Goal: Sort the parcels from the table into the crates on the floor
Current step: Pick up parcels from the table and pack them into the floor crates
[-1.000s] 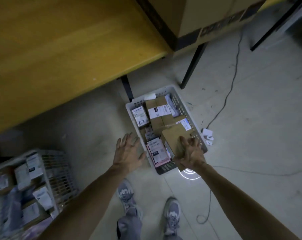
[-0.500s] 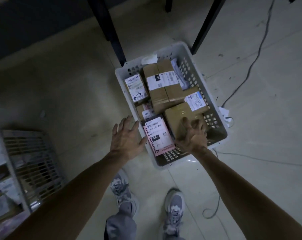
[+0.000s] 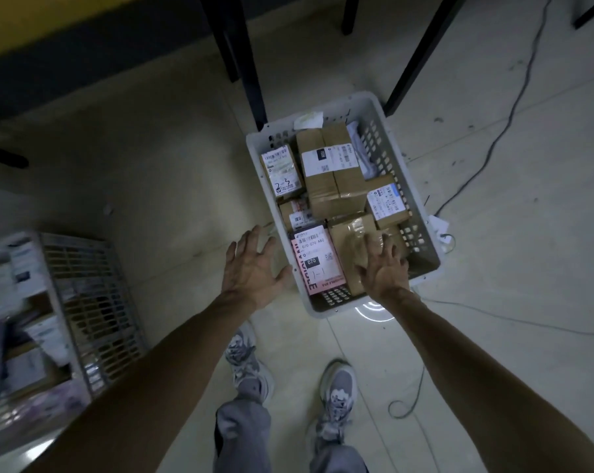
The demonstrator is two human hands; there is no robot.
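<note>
Dim floor (image 3: 152, 199), white crate (image 3: 255, 158), right hand (image 3: 382, 268) fingers spread on brown parcel (image 3: 346, 240) inside, left hand (image 3: 251, 271) fingers apart alongside

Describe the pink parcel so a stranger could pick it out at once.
Find the white crate beside the black table leg. In its near-left corner lies a flat parcel. It alone is pink, with a white label reading 070.

- Right hand (image 3: 382, 268) lies spread on a brown parcel (image 3: 351, 240) inside the white crate (image 3: 374, 104).
- Left hand (image 3: 251, 268), fingers spread, hovers just beside that crate.
- Another crate (image 3: 94, 302) stands further left.
</note>
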